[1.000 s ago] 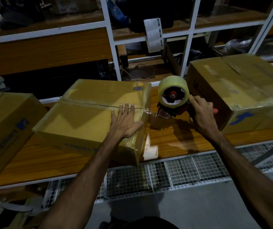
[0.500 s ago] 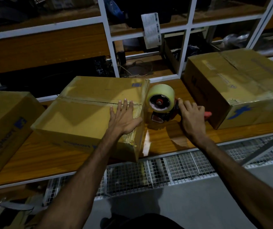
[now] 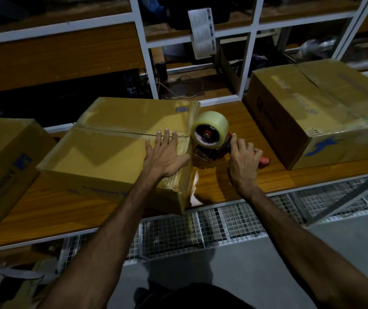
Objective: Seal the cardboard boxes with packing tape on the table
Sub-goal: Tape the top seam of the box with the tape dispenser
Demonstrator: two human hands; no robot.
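His left hand lies flat, fingers straight, on the middle box. Just right of those fingertips, his right hand grips the tape dispenser, which touches the box's end.

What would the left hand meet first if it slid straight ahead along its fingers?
The left hand, flat on the middle box, would probably first cross the centre seam at its fingertips.

Dim room: white-framed shelving behind wooden counter, wire mesh below counter, grey floor.
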